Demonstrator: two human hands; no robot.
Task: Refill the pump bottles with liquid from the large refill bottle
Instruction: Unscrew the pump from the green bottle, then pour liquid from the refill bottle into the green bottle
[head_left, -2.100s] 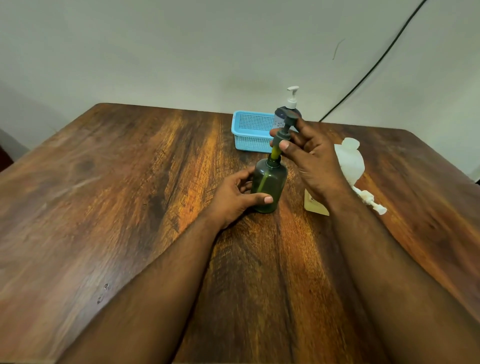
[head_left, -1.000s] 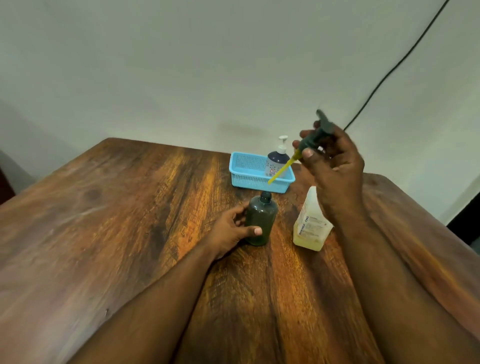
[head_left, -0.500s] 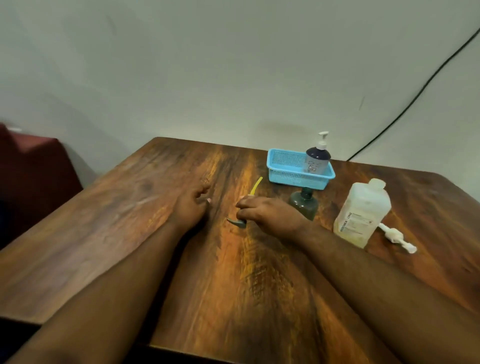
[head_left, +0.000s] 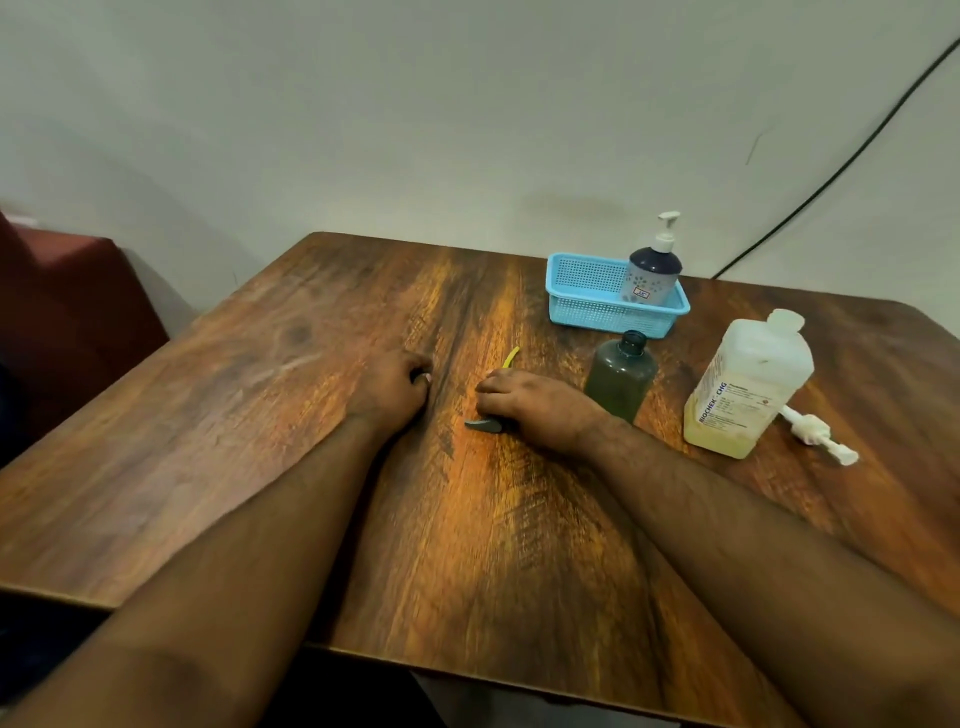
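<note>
The dark green pump bottle (head_left: 621, 374) stands open-necked on the wooden table (head_left: 260, 415). Its grey pump head (head_left: 485, 425) with a yellow tube (head_left: 512, 355) lies flat on the table under my right hand (head_left: 540, 408), whose fingers rest curled over it. My left hand (head_left: 395, 387) rests on the table to the left, fingers curled, holding nothing. The large translucent refill bottle (head_left: 748, 387), with yellowish liquid low inside, stands at the right. A dark blue pump bottle (head_left: 652, 273) with a white pump stands in a blue basket (head_left: 587, 306).
A white pump (head_left: 815, 434) lies on the table right of the refill bottle. A black cable (head_left: 841, 161) runs down the wall at the back right. A dark red seat (head_left: 67, 312) stands beyond the table's left edge.
My right hand pulled the pump out of the green bottle and laid it on the table left of the bottle. My left hand let go of the bottle and moved left.
</note>
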